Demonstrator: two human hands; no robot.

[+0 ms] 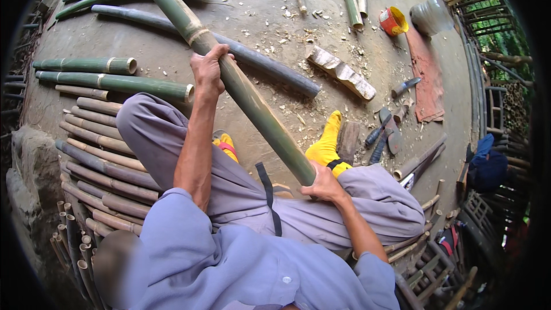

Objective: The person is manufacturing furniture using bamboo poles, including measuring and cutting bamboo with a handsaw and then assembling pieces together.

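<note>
A thick green bamboo pole slants across my lap from the upper left down toward the right. My left hand is closed round it just below a pale node ring. At the lower end my right hand grips the pole, with its fingers partly hidden beneath. Below the pole's end is my foot in a yellow sock, beside a wooden block. Under the pole's middle lies a grey bamboo length on the ground.
A notched log lies among wood chips. Dark-handled blades rest right of my foot. Farther off are a red-yellow tub, a clear plastic jug and a reddish sheet. Green bamboo and cut poles line the left.
</note>
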